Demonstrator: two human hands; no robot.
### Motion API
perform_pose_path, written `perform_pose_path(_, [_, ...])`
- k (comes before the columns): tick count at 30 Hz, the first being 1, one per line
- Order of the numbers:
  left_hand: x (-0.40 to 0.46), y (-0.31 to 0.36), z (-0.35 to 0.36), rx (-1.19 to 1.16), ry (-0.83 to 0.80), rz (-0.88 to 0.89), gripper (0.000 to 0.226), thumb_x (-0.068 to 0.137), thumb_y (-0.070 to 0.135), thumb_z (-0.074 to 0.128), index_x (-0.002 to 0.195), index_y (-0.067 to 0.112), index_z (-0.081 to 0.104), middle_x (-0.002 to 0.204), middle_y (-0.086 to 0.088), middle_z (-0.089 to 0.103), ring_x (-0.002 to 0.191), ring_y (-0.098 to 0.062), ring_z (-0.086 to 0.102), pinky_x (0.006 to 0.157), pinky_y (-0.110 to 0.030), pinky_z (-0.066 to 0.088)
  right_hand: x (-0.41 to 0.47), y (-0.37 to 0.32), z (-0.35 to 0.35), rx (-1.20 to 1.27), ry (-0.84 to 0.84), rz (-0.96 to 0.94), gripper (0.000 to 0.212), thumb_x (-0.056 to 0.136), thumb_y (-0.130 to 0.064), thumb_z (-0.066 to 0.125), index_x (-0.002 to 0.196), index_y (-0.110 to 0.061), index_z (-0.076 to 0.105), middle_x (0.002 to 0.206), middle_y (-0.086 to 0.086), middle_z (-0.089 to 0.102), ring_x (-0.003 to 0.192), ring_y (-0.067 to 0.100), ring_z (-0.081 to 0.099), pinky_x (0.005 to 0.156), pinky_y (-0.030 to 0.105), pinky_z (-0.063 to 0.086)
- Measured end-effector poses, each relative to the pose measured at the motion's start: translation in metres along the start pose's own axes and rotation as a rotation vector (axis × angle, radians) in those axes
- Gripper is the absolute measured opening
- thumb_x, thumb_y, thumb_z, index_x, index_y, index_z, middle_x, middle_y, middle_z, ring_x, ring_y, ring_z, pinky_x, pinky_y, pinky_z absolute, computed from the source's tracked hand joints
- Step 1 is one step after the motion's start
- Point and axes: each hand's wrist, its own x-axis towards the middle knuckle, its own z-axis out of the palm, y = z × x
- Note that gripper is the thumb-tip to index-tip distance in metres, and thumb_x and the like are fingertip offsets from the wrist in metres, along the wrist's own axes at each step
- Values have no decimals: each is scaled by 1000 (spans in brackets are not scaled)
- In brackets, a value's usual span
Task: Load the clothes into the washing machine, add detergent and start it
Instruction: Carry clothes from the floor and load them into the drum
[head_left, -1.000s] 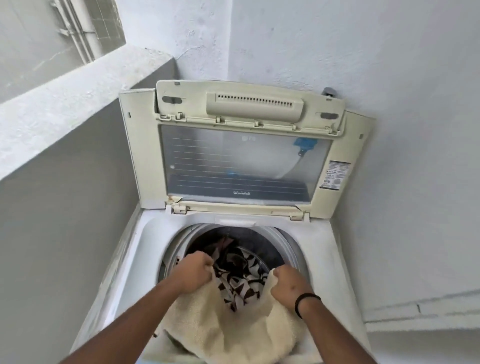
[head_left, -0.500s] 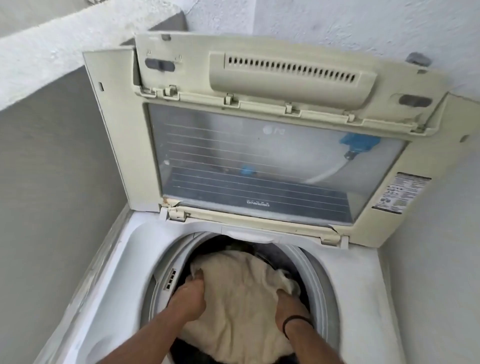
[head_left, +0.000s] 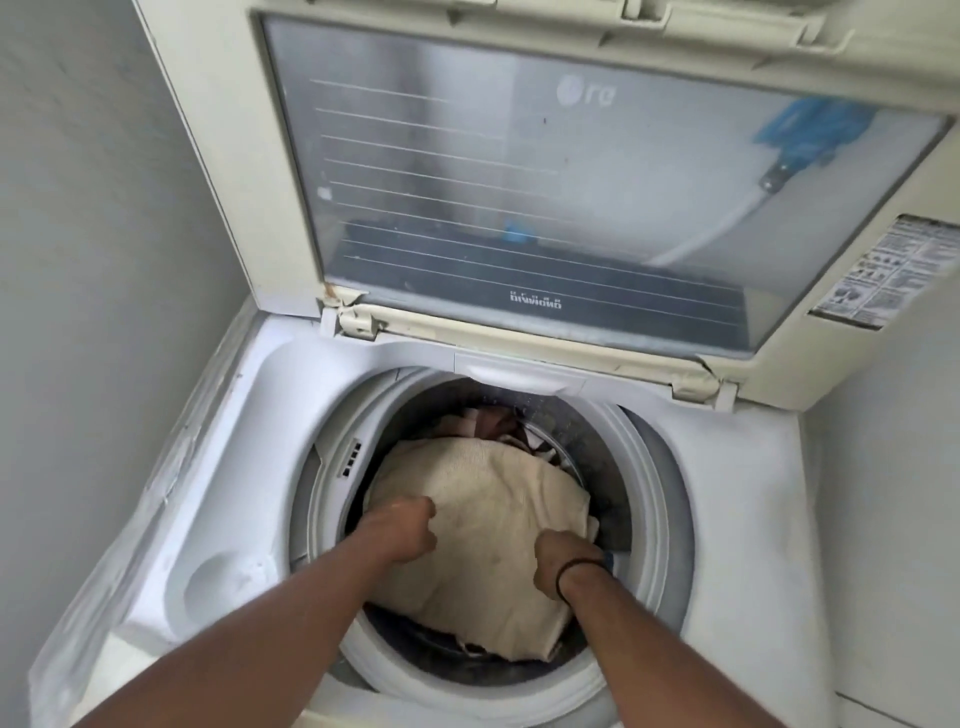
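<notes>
Home laundry corner: top-load washing machine (head_left: 737, 493), plain walls (head_left: 104, 260).

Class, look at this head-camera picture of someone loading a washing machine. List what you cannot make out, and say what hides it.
1. Clothes beneath the cream towel: covered by it; only a few show behind.
2. Fingers of the left hand and right hand: curled into the towel, out of sight.
3. Top of the lid: cut off by the upper edge.
4. Warning sticker: print too small to read.
5. Detergent: none in view.
</notes>
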Motion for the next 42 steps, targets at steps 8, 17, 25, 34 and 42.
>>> perform_pose_path(8, [-62, 16, -33, -413, 170, 196, 48, 93, 42, 68, 136, 23, 58, 100, -2, 71, 101, -19, 66, 95, -38, 52, -64, -24, -66, 866, 113, -58, 19, 91, -20, 64, 110, -19, 64, 79, 5, 68, 58, 16, 60, 50, 24, 46])
perform_pose_path(17, [-158, 20, -16, -723, 226, 354, 27, 92, 25, 73, 117, 21, 67, 87, -2, 69, 84, -24, 71, 84, -43, 58, -213, -5, -59, 1389, 609, -75, 11, 94, -9, 62, 95, -11, 73, 72, 9, 69, 56, 19, 57, 53, 29, 49])
perform_pose_path(25, [-227, 57, 12, -555, 293, 772, 17, 94, 25, 69, 108, 33, 66, 89, 14, 70, 82, 6, 65, 69, -13, 50, -303, 4, 19, 1602, 1029, 92, 10, 93, -11, 67, 89, -3, 72, 70, 10, 69, 54, 21, 58, 52, 28, 49])
perform_pose_path(34, [-310, 132, 100, -238, 137, 1186, 24, 94, 22, 69, 117, 23, 67, 107, 11, 71, 96, -7, 66, 82, -27, 52, -437, 35, 183, 1733, 1317, 430, 12, 97, -9, 61, 96, -3, 71, 75, 9, 67, 60, 22, 57, 54, 27, 45])
perform_pose_path(42, [-426, 141, 287, 179, -364, 1263, 41, 89, 19, 76, 127, 19, 62, 116, -3, 65, 98, -18, 62, 87, -23, 48, -547, 3, 432, 1969, 1502, 835, 12, 96, -11, 62, 89, -12, 71, 63, -1, 65, 47, 10, 50, 47, 21, 39])
